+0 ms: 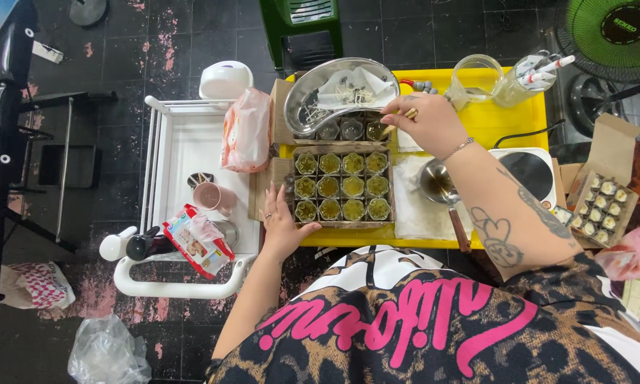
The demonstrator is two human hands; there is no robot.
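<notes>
A cardboard tray (291, 190) on the yellow table (508, 117) holds several small glass jars filled with yellow-green wax (353, 186). My left hand (282, 224) rests open against the tray's near left corner. My right hand (427, 121) reaches over the far row of jars (351, 130), its fingers pinched on a small thin piece above the rightmost one. What exactly it pinches is too small to tell. A steel kidney dish (320, 89) with white wicks and paper lies just beyond.
A small metal pot with a wooden handle (437, 183) sits right of the tray, beside a white hotplate (533, 171). An open box of small jars (601, 206) is far right. A white trolley (185, 149) with packets and cups stands left. A green fan (611, 32) is at the far right.
</notes>
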